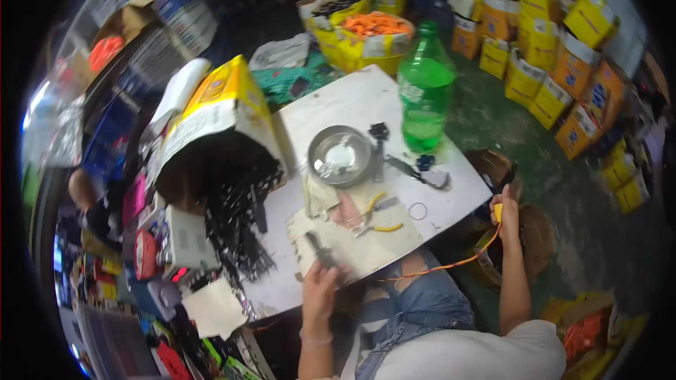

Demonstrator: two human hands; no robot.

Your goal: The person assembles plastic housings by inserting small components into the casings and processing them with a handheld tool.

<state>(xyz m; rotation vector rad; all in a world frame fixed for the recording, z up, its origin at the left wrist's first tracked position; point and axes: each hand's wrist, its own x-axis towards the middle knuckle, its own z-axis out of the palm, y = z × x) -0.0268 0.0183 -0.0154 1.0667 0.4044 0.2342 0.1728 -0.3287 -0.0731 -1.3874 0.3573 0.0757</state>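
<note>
Near the front edge of the white table, my left hand pinches a small dark strap-like piece, blurred by motion. Off the table's right side, my right hand is wrapped round a yellow tool handle with an orange cord hanging from it across my lap. Yellow-handled pliers lie on a pale board beyond my left hand. Behind them stands a round metal bowl. Black straps spill out of a tipped yellow box on the left.
A green bottle stands at the table's back right, with black straps in front. Open cartons sit on the floor at right. Yellow boxes are stacked behind. Another person's arm shows at far left.
</note>
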